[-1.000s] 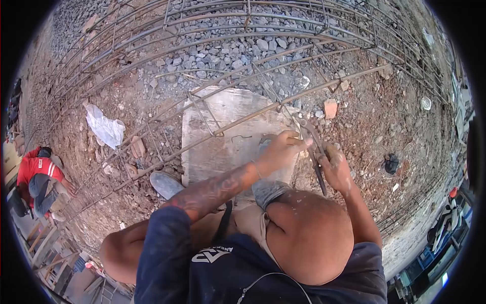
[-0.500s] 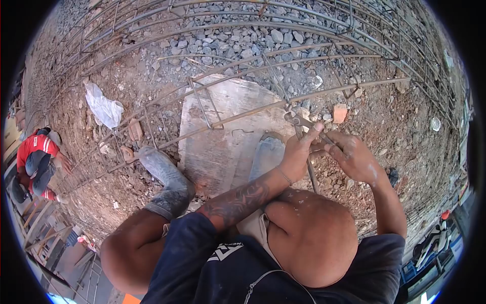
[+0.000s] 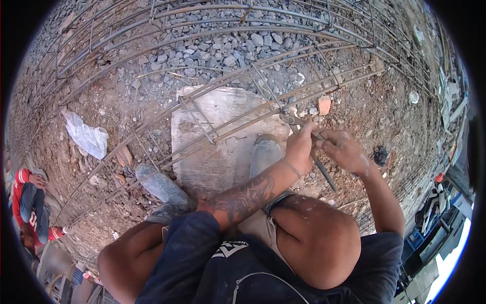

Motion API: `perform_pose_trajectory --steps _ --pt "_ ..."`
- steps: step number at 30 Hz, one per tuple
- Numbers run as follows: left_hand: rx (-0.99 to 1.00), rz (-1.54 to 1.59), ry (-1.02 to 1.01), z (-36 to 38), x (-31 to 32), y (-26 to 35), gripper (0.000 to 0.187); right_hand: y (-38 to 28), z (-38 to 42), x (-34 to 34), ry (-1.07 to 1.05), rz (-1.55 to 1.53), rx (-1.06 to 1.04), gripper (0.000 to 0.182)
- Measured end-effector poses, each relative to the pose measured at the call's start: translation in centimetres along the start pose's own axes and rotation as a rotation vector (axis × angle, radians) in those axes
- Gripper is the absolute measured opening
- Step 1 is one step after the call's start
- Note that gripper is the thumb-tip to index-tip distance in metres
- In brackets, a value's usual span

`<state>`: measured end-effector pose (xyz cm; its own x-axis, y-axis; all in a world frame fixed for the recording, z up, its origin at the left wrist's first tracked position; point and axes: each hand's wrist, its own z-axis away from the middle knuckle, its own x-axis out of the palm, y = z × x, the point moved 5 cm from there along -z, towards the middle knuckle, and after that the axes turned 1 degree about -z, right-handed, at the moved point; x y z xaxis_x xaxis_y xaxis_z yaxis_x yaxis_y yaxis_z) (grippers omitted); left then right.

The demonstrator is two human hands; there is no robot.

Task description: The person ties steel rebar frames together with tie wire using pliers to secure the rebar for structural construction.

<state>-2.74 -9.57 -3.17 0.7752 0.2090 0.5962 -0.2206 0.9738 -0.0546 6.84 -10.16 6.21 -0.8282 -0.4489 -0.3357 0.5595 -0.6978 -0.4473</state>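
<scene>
Long-handled pincers (image 3: 326, 176) have their jaws at a crosspiece joint of the steel rebar cage (image 3: 238, 120) in front of me. My left hand (image 3: 299, 152) is closed round the pincers just behind the head, thumb on top. Beside it, my right hand (image 3: 344, 151) is closed with its fingers on a handle of the same tool. One dark handle sticks out below the hands towards my knee. Any wire inside the jaws is too small to make out. Under the cage lies a worn, pale board (image 3: 210, 167), where one of my boots (image 3: 266, 154) rests.
Grey gravel (image 3: 223, 48) and more rebar cages lie beyond. A clear plastic bag (image 3: 85, 134) and a broken brick piece (image 3: 324, 105) are on the dirt. Another person in a red top (image 3: 21, 195) crouches at far left.
The pincers' handles have swung, the free handle now pointing further right. Both hands stay on the tool. The view has shifted slightly, and the other person has changed posture.
</scene>
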Motion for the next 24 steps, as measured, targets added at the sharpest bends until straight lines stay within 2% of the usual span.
perform_pose_trajectory --steps 1,2,3,4,6,7,9,10,12,13,14,15,16,18,19,20,21,22,23,24 --pt "0.001 0.025 0.006 -0.4 -0.2 -0.3 0.020 1.7 -0.2 1.0 0.074 -0.138 -0.052 0.038" --pt "-0.003 0.030 0.001 0.4 0.6 0.3 0.020 0.7 0.2 1.2 0.146 -0.277 -0.108 0.038" --pt "-0.044 0.078 0.061 1.2 1.1 0.6 0.020 1.1 1.4 2.2 0.149 -0.701 0.179 0.036" --pt "-0.083 0.123 0.121 1.8 1.3 0.8 0.020 1.6 1.5 1.9 0.151 -0.701 0.179 0.036" --pt "-0.057 0.099 0.097 1.0 0.6 0.4 0.022 2.4 2.3 3.8 -0.301 -1.161 0.275 0.036" --pt "-0.050 0.068 0.089 0.9 0.5 0.5 0.023 1.8 2.1 3.6 -0.300 -1.165 0.271 0.036" --pt "-0.046 0.022 0.084 0.7 -0.1 0.4 0.023 1.0 1.8 3.2 -0.289 -0.621 0.409 0.036" --pt "-0.051 -0.024 0.049 0.7 -0.3 0.5 0.025 0.6 1.6 3.3 -0.288 -0.629 0.402 0.036" --pt "-0.050 -0.069 0.015 0.7 -0.7 0.7 0.027 0.7 1.2 2.7 -0.238 -0.125 0.386 0.033" --pt "0.030 -0.358 0.063 1.1 -1.1 1.2 0.030 -0.1 0.7 2.8 -0.141 0.347 0.036 0.030" --pt "0.110 -0.648 0.111 1.5 -1.3 1.6 0.033 1.7 0.1 3.8 -0.139 0.345 0.032 0.030" --pt "0.477 -1.010 0.471 2.1 -2.5 2.1 0.035 4.1 -0.8 4.3 0.019 0.370 0.069 0.031" --pt "0.747 -0.986 0.463 3.9 -0.9 4.4 0.038 5.8 -1.4 4.2 0.176 0.395 0.105 0.032" --pt "1.238 -1.036 0.397 7.4 1.9 11.8 0.042 7.7 -3.2 4.1 0.241 0.400 0.079 0.032" --pt "1.450 -1.114 0.341 7.6 2.4 15.4 0.042 9.3 -4.8 3.9 0.331 0.474 -0.015 0.030" --pt "1.479 -1.316 0.442 6.9 1.8 17.7 0.045 10.7 -5.6 4.4 0.409 0.537 -0.105 0.028" --pt "1.512 -1.519 0.540 6.3 1.5 19.0 0.048 12.0 -6.4 5.0 0.403 0.518 -0.106 0.028" --pt "1.526 -1.527 0.540 5.2 0.7 19.3 0.048 12.1 -7.4 4.4 0.530 0.587 -0.240 0.027" --pt "1.515 -1.743 0.568 3.6 -0.7 18.6 0.054 12.1 -7.9 3.5 0.651 0.656 -0.371 0.026" --pt "1.492 -1.961 0.592 2.2 -1.8 18.0 0.060 12.7 -8.9 2.0 0.656 0.651 -0.374 0.026"
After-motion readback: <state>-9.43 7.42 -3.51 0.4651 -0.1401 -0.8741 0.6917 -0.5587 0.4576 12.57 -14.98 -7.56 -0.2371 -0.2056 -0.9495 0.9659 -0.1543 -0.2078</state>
